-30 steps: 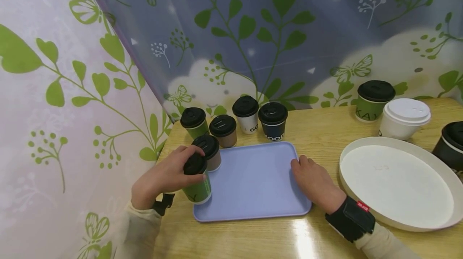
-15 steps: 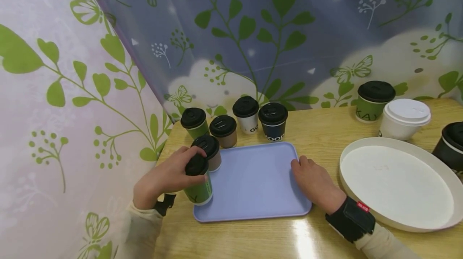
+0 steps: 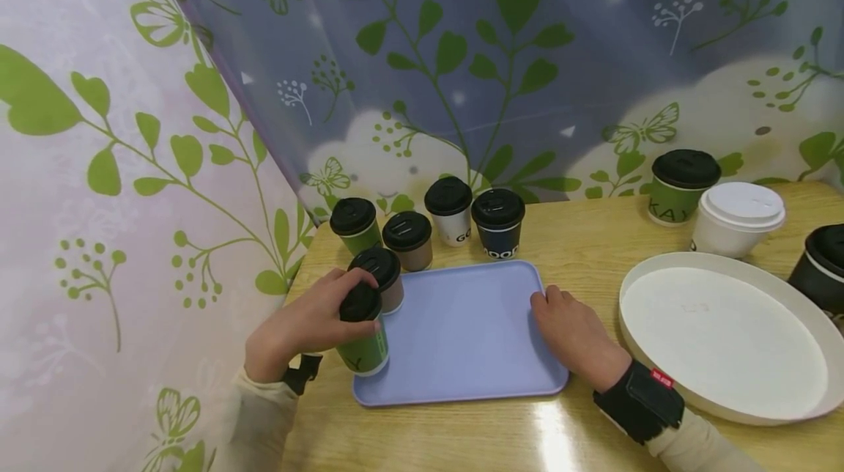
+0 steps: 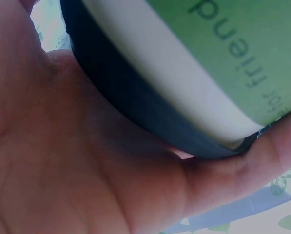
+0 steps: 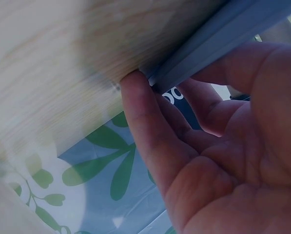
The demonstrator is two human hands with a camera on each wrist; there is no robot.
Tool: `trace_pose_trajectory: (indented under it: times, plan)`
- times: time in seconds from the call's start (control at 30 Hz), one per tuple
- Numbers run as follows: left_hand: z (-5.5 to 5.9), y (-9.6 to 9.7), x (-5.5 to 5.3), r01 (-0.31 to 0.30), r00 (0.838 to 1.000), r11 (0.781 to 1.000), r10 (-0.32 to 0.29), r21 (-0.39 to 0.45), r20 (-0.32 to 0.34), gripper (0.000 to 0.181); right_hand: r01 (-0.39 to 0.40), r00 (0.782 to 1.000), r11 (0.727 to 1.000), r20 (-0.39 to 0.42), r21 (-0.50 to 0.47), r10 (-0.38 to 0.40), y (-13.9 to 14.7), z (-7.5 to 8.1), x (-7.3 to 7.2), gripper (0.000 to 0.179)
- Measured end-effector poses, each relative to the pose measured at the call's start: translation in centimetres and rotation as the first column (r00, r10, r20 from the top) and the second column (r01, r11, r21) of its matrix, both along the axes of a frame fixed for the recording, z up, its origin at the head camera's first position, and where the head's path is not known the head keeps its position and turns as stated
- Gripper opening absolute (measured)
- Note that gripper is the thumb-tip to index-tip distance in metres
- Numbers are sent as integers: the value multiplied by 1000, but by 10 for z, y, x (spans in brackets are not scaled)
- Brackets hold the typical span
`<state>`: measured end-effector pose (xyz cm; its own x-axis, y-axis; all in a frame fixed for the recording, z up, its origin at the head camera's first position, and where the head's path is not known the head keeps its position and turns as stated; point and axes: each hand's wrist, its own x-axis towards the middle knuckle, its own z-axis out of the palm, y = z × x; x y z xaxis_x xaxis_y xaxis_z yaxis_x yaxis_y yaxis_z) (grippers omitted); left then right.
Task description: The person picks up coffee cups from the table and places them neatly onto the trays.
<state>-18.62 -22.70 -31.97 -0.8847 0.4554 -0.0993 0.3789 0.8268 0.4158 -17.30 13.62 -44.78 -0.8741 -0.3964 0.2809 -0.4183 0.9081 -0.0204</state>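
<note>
My left hand (image 3: 303, 325) grips a green paper cup (image 3: 364, 356) from above, with thumb and fingers about its black lid. The cup stands upright at the lower left edge of a lavender rectangular tray (image 3: 468, 333), overlapping its rim in the head view. Close up in the left wrist view, the lid and green side of the cup (image 4: 218, 63) lie against the palm. On the far side, my right hand (image 3: 575, 333) holds the tray's right edge. The right wrist view has the fingers curled at the tray's rim (image 5: 203, 48), one fingertip at the tabletop.
A brown cup (image 3: 392, 295) stands right behind the held one. Several lidded cups, among them a navy one (image 3: 497, 237), line the tray's back. At right are a round white tray (image 3: 725, 340), a white-lidded cup (image 3: 732, 230), a green cup (image 3: 675, 201) and a black cup (image 3: 820, 274).
My left hand and the green cup have shifted slightly right, toward the tray. The right hand and the tray look unmoved.
</note>
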Motion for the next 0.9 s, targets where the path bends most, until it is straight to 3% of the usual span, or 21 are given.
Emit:
trace_pose_trajectory:
  times: [0.9]
  plan:
    - [0,2,0,0,1000,1000,0,-6,9,54,-13,999,999,-47,-35,12,0,-4,0,11]
